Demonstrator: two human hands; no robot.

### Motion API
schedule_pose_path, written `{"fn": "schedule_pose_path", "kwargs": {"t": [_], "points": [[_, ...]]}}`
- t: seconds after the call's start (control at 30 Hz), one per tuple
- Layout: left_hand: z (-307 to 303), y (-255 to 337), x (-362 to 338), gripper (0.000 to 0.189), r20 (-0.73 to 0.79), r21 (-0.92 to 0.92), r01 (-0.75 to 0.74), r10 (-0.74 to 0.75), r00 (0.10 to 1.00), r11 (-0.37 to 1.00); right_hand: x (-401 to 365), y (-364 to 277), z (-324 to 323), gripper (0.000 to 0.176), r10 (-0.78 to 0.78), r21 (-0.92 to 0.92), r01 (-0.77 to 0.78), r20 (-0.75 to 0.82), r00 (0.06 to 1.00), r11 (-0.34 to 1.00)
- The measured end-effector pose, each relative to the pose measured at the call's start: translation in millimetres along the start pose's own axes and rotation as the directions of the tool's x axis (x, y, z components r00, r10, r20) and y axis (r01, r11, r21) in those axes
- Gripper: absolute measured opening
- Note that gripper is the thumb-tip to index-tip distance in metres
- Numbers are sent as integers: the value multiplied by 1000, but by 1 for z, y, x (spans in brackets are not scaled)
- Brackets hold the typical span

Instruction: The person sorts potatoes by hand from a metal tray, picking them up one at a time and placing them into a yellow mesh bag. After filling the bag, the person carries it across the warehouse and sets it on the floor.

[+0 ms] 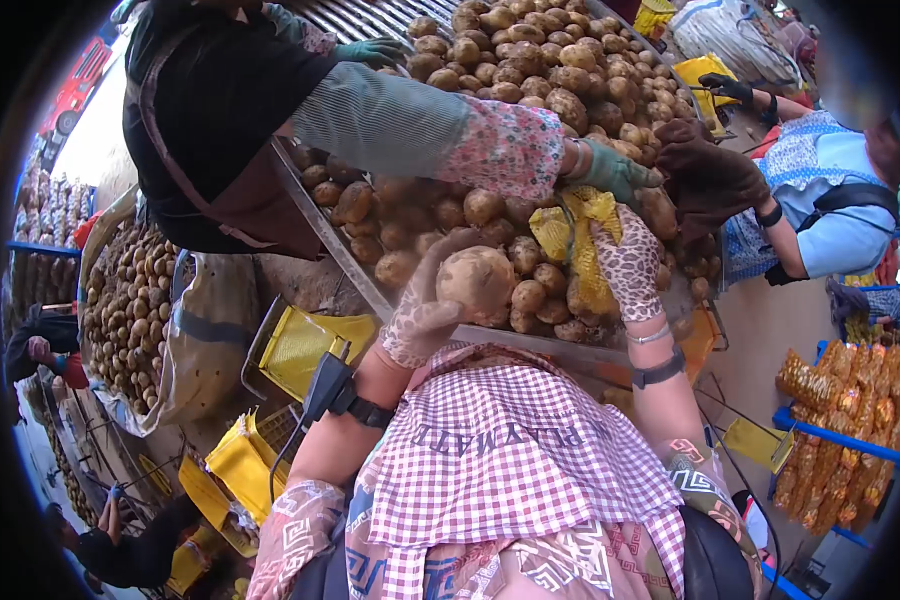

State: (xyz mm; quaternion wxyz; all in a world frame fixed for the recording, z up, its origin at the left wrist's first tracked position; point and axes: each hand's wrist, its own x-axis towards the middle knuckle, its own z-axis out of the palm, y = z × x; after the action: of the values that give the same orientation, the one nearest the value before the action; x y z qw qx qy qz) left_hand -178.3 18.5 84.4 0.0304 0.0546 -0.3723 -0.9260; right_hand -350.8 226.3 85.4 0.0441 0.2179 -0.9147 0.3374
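My left hand [422, 312], in a leopard-print glove with a grey palm, is closed round a large potato [477, 283] at the near edge of the sorting tray [355, 285]. A yellow mesh bag [592, 235] is bunched in my right hand [632, 262], gloved in the same print. That bag hangs over the potatoes, and its contents I cannot make out. Loose potatoes [545, 290] lie between and beyond both hands. Just above the bag reaches a co-worker's green-gloved hand [620, 172], close to my right hand.
A co-worker's sleeved arm [390, 120] crosses the tray from the left. Another person [820, 190] stands at right. A big sack of potatoes [130, 310] and a yellow crate-like holder [305, 350] are at left. Filled mesh bags [845, 435] hang on a blue rack at right.
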Motion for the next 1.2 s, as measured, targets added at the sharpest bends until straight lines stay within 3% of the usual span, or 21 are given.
{"fn": "schedule_pose_path", "kwargs": {"t": [0.07,0.13,0.17,0.23,0.27,0.33,0.4,0.47,0.5,0.53,0.57,0.63,0.77,0.83,0.9,1.0,1.07,1.13,1.2], "points": [[-2,-1,0,102,-10,-11,-15,15,1000,1000,1,-23,-11,34,-57,11,58,-58,997,998],[-1,-1,1,100,-1,-11,-19,19,1000,1000,0,-63,-21,34,-183,164,188,-41,982,968],[0,0,2,100,7,-14,-11,11,1000,1000,-3,-86,-25,35,-342,59,345,-54,938,937],[-1,3,4,98,-59,-22,69,-70,996,997,-11,-109,-11,45,-604,23,607,-78,793,794],[-4,-1,5,98,-53,-25,74,-75,996,997,-17,-116,2,50,-663,35,663,16,748,748],[-14,-12,6,97,-48,46,91,-89,995,995,-13,-105,26,47,-619,112,611,50,784,783],[-17,-1,7,95,-32,73,159,-157,987,984,6,-70,34,42,-466,-85,473,89,880,877],[-9,8,6,94,183,-168,41,-9,983,985,7,-31,19,34,-290,-166,302,94,952,939],[-11,11,6,94,175,-226,52,-12,985,973,3,-19,8,37,-149,-196,173,131,980,965],[-14,11,3,94,151,-233,27,8,989,972,-6,-1,2,36,-120,-231,144,116,986,962],[-14,12,2,94,112,-277,32,-1,994,960,-12,-3,-13,35,-18,-291,68,170,985,954],[-15,11,1,94,102,-350,59,-24,994,935,-36,33,-20,37,44,-369,6,125,991,929],[-15,7,-1,94,101,-402,58,-19,995,914,-87,129,-15,43,90,-497,-42,73,993,867],[-16,7,2,94,94,-381,48,-13,996,923,-113,204,4,51,174,-723,-108,18,985,682],[-18,6,2,93,71,-368,28,-2,997,930,-105,200,-10,54,237,-677,-103,108,965,728],[-23,8,0,92,38,-370,19,-6,999,929,-71,137,-44,57,433,-450,-247,374,820,858],[-28,11,-3,91,12,-392,-1,6,1000,920,-46,90,-62,56,339,-563,-73,384,859,823],[-29,12,-7,88,-82,-361,-72,45,996,930,-24,70,-65,54,-49,-553,198,273,961,809],[-28,14,-8,87,-114,-327,-85,51,992,941,2,9,-56,53,-172,-314,210,144,974,926]]}}
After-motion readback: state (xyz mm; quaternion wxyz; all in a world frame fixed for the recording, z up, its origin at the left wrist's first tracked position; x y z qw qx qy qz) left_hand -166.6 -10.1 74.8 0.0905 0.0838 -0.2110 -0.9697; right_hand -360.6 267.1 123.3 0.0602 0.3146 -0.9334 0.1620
